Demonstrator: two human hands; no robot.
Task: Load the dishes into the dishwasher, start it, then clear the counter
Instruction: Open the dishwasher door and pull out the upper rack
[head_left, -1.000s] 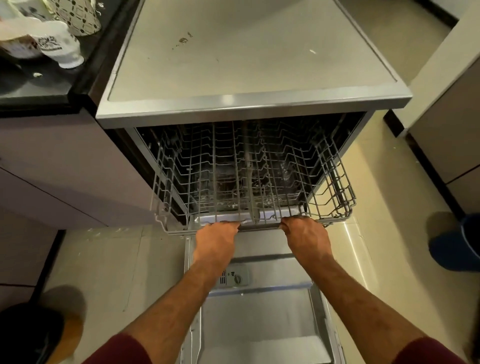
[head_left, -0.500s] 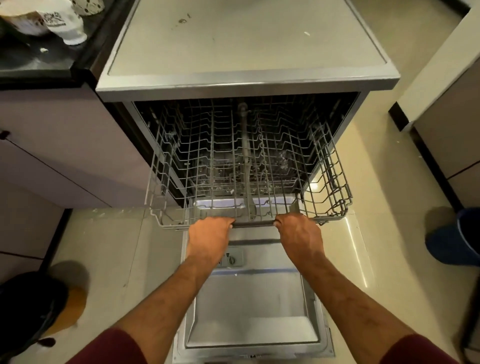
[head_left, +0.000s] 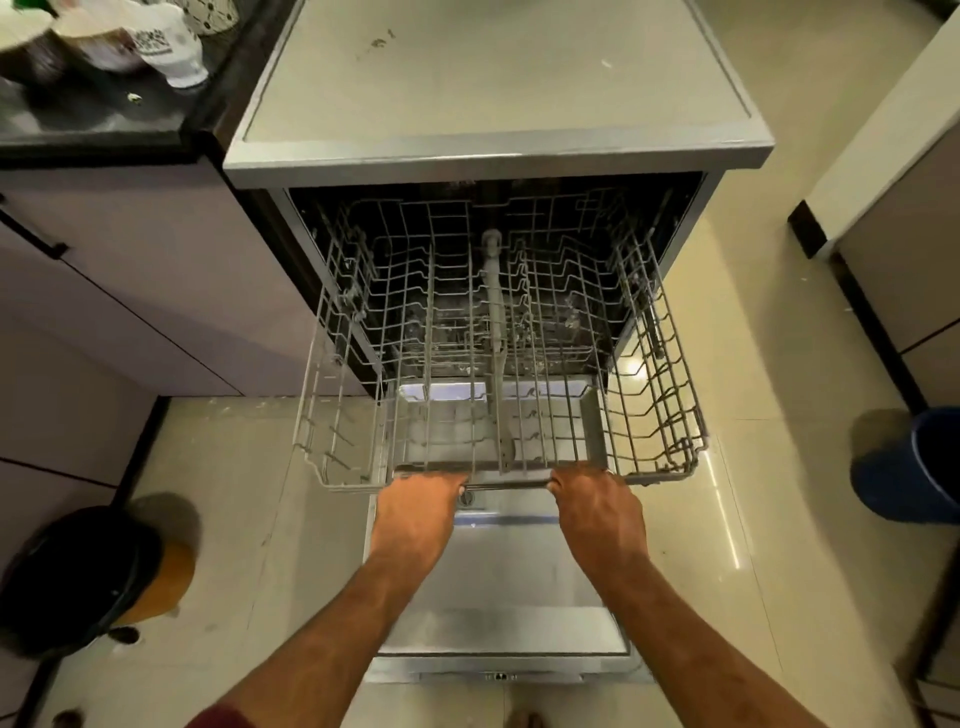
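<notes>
The dishwasher (head_left: 498, 150) stands open, its door (head_left: 519, 597) folded down flat below me. An empty grey wire rack (head_left: 332, 441) is pulled far out over the door. My left hand (head_left: 415, 514) grips the rack's front bar left of centre. My right hand (head_left: 597, 512) grips the same bar right of centre. White cups and bowls (head_left: 171, 52) sit on the black counter (head_left: 104, 130) at the top left.
A black bin with an orange base (head_left: 93, 577) stands on the floor at the lower left. A blue bucket (head_left: 909, 467) sits at the right by a cabinet (head_left: 893, 234). Purple cupboard fronts (head_left: 130, 291) flank the dishwasher on the left.
Both hands have drawn the rack further out of the dishwasher toward me; more of it now hangs over the open door.
</notes>
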